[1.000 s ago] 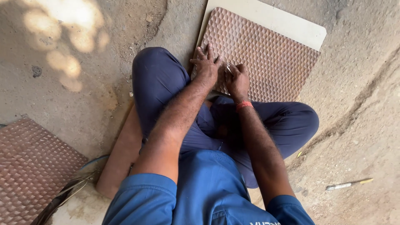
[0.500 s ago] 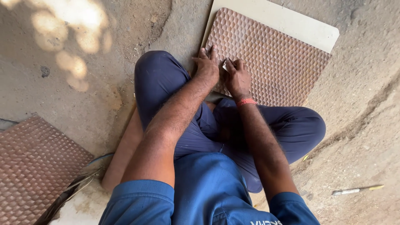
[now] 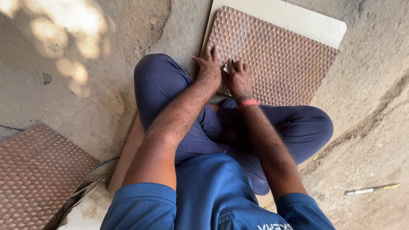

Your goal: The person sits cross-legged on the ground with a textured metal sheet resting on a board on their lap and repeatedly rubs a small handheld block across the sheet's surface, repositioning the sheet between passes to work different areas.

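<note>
The brown embossed panel (image 3: 277, 59) lies flat on the concrete floor (image 3: 64, 98) straight ahead of my crossed legs (image 3: 170, 89), and everything else I place against it. It rests on a pale board (image 3: 294, 21) that shows as a strip along the panel's far edge. The panel's long axis runs away from me and slightly to my right, so its near left corner is the part closest to my knees.

Both my hands are at that near left corner. My left hand (image 3: 208, 68) lies spread, fingers flat on the panel's left edge, gripping nothing, only pressing down. My right hand (image 3: 239, 79), with a red band (image 3: 248, 102) at the wrist, sits just beside it, further in on the panel, fingers curled around a small pale piece (image 3: 226, 67); I cannot tell what that piece is. The right hand is the one nearer the panel's middle.

A second brown panel (image 3: 38, 170) lies well apart, back to my left. A slim tool with a yellow end (image 3: 370, 190) lies on the floor well to the right of the first panel, behind my right knee.
</note>
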